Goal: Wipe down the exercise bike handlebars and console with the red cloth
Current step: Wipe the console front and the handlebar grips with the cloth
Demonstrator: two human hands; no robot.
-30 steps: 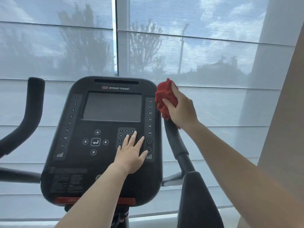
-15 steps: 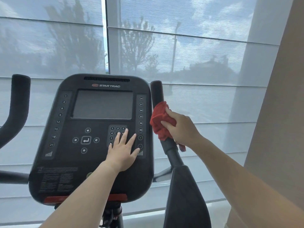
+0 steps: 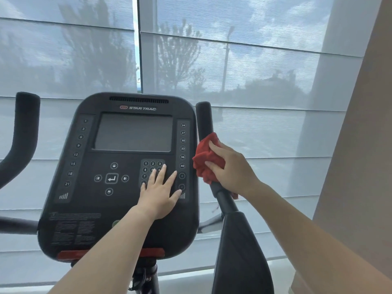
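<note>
The black console (image 3: pixel 118 187) of the exercise bike fills the middle, with a dark screen and a number keypad. My left hand (image 3: pixel 159 194) lies flat on the keypad, fingers spread, holding nothing. The right handlebar (image 3: pixel 204 117) rises as a black padded post beside the console. My right hand (image 3: pixel 231 168) is closed around its middle with the red cloth (image 3: pixel 206 160) bunched between palm and bar. The left handlebar (image 3: pixel 24 126) curves up at the far left, untouched.
A wide black arm pad (image 3: pixel 239 251) sits below the right handlebar. Large windows with grey roller shades (image 3: pixel 254 71) stand right behind the bike. A beige wall (image 3: pixel 360 166) runs along the right side.
My right hand has slid the red cloth down the right handlebar from its top tip to its middle. My left hand has stayed flat on the keypad.
</note>
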